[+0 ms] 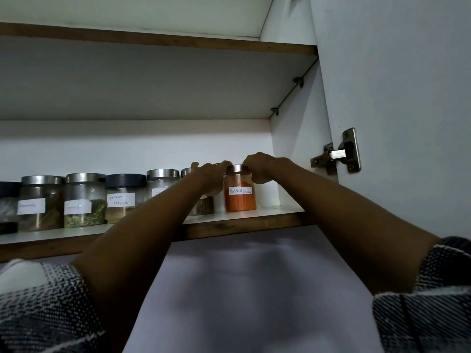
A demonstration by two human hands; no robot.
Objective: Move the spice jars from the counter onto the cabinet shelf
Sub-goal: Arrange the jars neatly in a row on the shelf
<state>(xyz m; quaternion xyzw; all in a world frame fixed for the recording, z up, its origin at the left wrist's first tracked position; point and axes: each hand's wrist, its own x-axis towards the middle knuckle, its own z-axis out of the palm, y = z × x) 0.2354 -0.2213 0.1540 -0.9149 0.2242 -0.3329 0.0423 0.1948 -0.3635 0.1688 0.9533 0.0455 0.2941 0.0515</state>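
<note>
Both my arms reach up to the cabinet shelf (267, 217). A jar of orange powder labelled red chilli powder (240, 197) stands at the right end of a row of several labelled spice jars. My right hand (260, 169) grips its metal lid from the right. My left hand (211, 174) curls round the lid from the left and hides most of the neighbouring jar (201, 207). Further left stand a garam masala jar (121, 200) with a dark lid and a jar of green herbs (84, 200).
An upper shelf (178, 42) runs above the row. The open cabinet door (397, 98) with a metal hinge (339, 154) stands at the right. A narrow gap of bare shelf lies between the chilli jar and the cabinet's right wall.
</note>
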